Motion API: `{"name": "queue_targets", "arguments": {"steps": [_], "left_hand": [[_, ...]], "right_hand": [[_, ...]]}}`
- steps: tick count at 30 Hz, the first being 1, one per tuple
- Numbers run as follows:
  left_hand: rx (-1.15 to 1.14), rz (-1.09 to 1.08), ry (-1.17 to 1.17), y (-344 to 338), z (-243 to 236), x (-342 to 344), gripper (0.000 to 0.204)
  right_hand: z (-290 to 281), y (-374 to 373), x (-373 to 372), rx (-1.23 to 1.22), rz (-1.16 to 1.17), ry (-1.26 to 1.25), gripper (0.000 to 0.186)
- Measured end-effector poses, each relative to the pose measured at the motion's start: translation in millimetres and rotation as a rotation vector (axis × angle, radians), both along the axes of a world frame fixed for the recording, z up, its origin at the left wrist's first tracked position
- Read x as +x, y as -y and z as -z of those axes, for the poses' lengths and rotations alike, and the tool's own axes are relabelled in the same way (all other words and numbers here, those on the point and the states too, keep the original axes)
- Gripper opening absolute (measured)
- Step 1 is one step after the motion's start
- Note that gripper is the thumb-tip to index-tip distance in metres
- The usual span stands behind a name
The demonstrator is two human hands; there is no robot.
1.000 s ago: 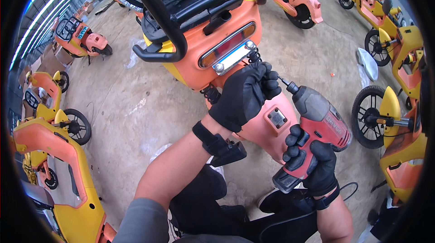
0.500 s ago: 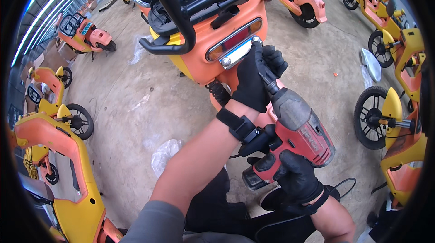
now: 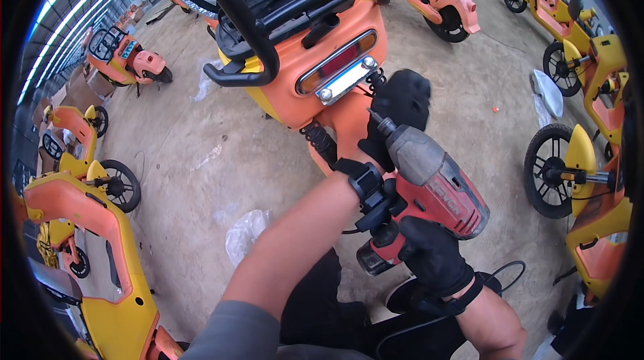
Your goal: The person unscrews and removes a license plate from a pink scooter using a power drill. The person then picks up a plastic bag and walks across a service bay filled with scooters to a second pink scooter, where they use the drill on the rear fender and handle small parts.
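My right hand, in a black glove, is wrapped round the handle of a red and grey cordless impact driver. The driver's bit points up and left toward the rear of an orange scooter, short of touching it. My left hand, also gloved in black, is just beyond the bit, right of the scooter's tail. Its fingers are curled in, and what they may hold is hidden. Under the red tail light sits a white plate with a round bolt head at each end.
Yellow and orange scooters line the left and right. Another scooter stands behind the near one. Clear plastic wrap lies on the concrete floor. A black rear rack juts over the scooter's tail.
My left hand has come off the plate's right bolt and moved down and right, uncovering it. The driver has shifted slightly left and up, still in my right hand.
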State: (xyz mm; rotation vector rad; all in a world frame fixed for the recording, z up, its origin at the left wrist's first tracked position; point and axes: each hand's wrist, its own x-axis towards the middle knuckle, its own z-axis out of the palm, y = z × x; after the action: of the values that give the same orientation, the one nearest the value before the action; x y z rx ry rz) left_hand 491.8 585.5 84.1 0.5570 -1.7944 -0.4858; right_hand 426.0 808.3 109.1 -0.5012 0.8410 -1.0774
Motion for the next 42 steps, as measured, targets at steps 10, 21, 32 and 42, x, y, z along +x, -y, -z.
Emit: {"name": "queue_targets", "arguments": {"steps": [10,21,32,42], "left_hand": [[-0.142,0.055,0.487,-25.6,7.1,-0.8,0.015],[0.686,0.292,0.3,-36.6,-49.0,78.2,0.018],[0.668,0.418,0.251,-77.4,-57.0,95.6,0.024],[-0.199,0.023,0.491,-74.5,-38.1,93.9,0.007]], "right_hand": [[-6.2,-1.7,0.0,-0.028,-0.024,-0.012,0.024],[-7.6,-11.5,-40.8,-0.12,0.025,-0.085,0.056],[-3.3,-11.4,-47.5,-0.041,0.095,0.12,0.064],[-1.5,-6.5,-42.4,-0.065,0.038,0.162,0.055]]}}
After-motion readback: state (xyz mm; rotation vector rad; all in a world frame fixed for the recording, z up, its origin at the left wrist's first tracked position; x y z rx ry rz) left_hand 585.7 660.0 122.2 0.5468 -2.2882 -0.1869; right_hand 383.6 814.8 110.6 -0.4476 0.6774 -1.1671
